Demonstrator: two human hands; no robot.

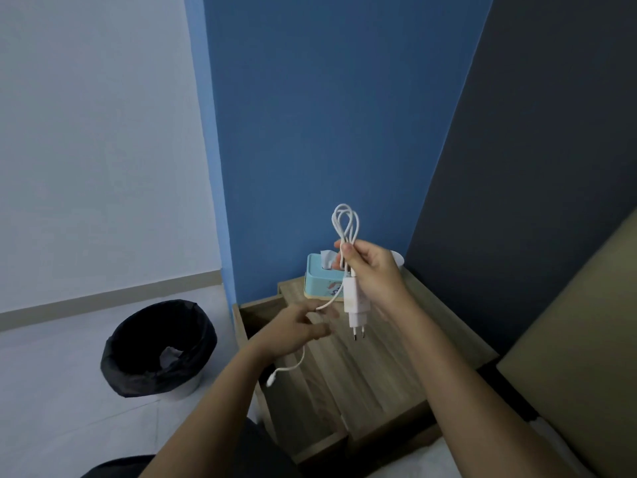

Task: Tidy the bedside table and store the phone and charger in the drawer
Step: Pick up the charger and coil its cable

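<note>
So we pinch the looped cable (345,222) in right hand (374,270) fingers, charger (356,301) dangling over the counter (386,370), left hand (293,331) fingers curled loosely round its tail, likely bundling it for the drawer (245,322).

Tissue box (324,281) blocks bedside table (379,374) rear.

Tissue box (322,281) on bedside table (396,360)

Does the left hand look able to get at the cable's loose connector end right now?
Probably yes. The connector end hangs free just under the left hand, with nothing between them, and the cable runs past that blurred hand. The right hand holds the coiled part, the charger hanging below.
</note>
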